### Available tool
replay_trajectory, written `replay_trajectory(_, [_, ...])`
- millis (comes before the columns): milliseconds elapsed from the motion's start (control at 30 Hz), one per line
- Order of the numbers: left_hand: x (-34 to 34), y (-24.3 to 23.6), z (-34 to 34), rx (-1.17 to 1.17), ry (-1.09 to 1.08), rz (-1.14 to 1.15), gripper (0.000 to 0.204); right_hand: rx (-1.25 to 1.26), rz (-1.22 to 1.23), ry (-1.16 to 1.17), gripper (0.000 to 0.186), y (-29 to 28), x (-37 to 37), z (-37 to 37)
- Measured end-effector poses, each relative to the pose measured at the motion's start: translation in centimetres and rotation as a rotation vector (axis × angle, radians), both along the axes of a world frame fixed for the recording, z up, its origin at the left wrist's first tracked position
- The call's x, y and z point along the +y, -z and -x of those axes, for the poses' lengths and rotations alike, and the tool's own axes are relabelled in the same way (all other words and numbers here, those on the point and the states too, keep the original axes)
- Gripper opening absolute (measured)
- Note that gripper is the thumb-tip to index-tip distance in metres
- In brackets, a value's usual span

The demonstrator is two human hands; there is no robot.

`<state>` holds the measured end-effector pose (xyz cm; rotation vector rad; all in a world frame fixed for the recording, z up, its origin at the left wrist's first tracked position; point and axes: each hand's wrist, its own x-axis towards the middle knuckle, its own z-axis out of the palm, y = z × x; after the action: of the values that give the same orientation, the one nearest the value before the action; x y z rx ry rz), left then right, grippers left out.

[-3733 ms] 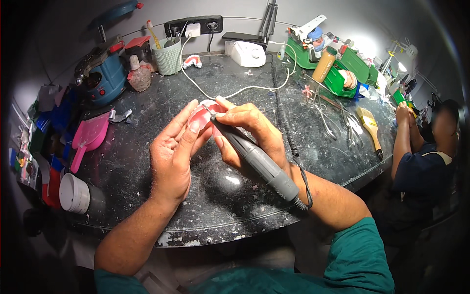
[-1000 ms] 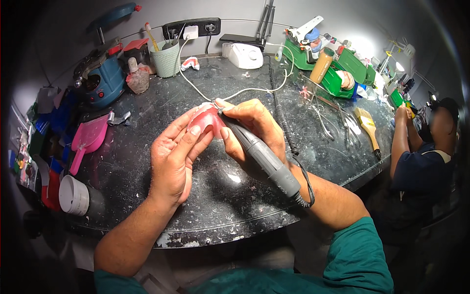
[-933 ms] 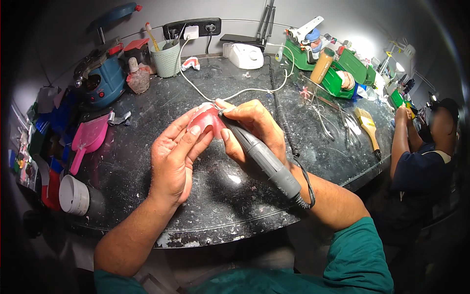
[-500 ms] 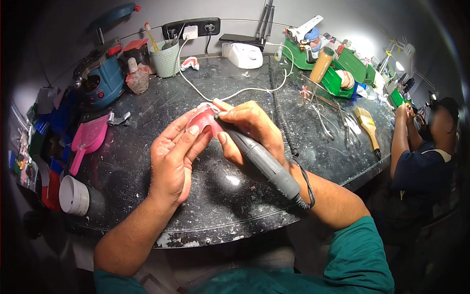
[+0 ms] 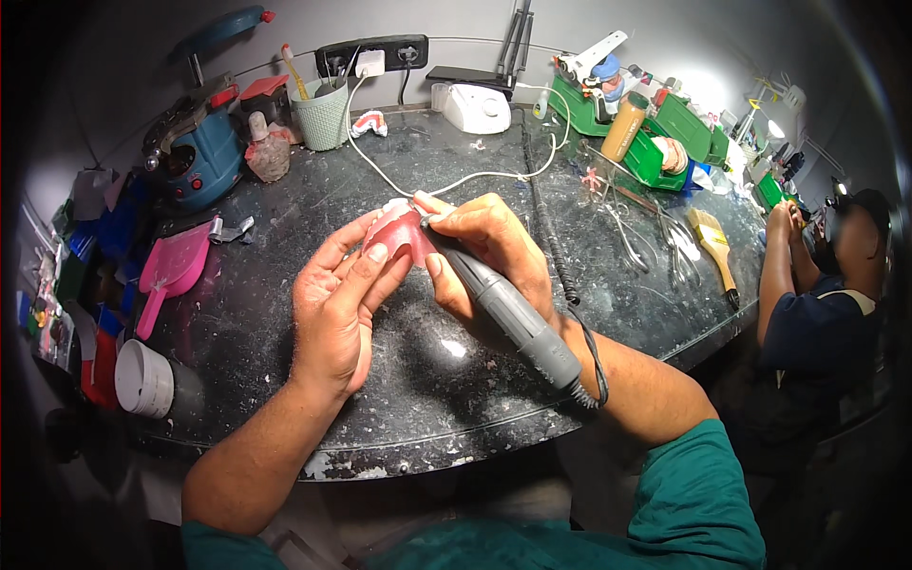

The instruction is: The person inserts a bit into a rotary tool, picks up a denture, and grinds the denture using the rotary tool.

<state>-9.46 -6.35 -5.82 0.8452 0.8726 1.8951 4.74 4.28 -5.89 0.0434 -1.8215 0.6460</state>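
Observation:
Over the middle of the bench, my left hand [image 5: 340, 299] pinches a pink denture base [image 5: 404, 237] between thumb and fingers. A pale ridge runs along its upper left edge; whether that is teeth is too small to tell. From the other side my right hand [image 5: 494, 252] grips a dark grey rotary handpiece [image 5: 508, 313] like a pen. Its tip meets the denture's upper right edge, though my fingers partly hide the contact. A coiled black cord hangs from the handpiece's back end beside my right forearm.
At the left are a pink dustpan [image 5: 176, 269], a white tub [image 5: 144, 378] and a blue machine [image 5: 195, 157]. A white control box [image 5: 472, 108] and its cable lie behind my hands. To the right are pliers [image 5: 627, 237], a brush [image 5: 712, 247], green bins [image 5: 655, 161] and a co-worker [image 5: 826, 285].
The denture base has tilted slightly in my left fingers, showing more of its outer face. My right hand and the handpiece have shifted only a little.

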Motion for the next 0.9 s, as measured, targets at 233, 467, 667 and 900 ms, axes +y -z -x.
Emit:
replay_trajectory(233, [0.08, 0.08, 0.08, -0.021, 0.004, -0.008, 0.034, 0.023, -0.027, -0.034, 0.037, -0.08, -0.04, 0.01])
replay_trajectory(467, [0.15, 0.39, 0.13, -0.006, -0.001, -0.019, 0.035, -0.018, -0.075, -0.011, 0.037, -0.41, -0.11, -0.11])
replay_trajectory(667, [0.11, 0.15, 0.03, 0.007, 0.002, -0.023, 0.036, 0.030, -0.004, -0.024, 0.036, -0.18, -0.09, -0.04])
replay_trajectory(900, [0.10, 0.34, 0.00, 0.015, -0.020, -0.027, 0.034, -0.045, -0.067, -0.010, 0.036, -0.43, -0.04, -0.33])
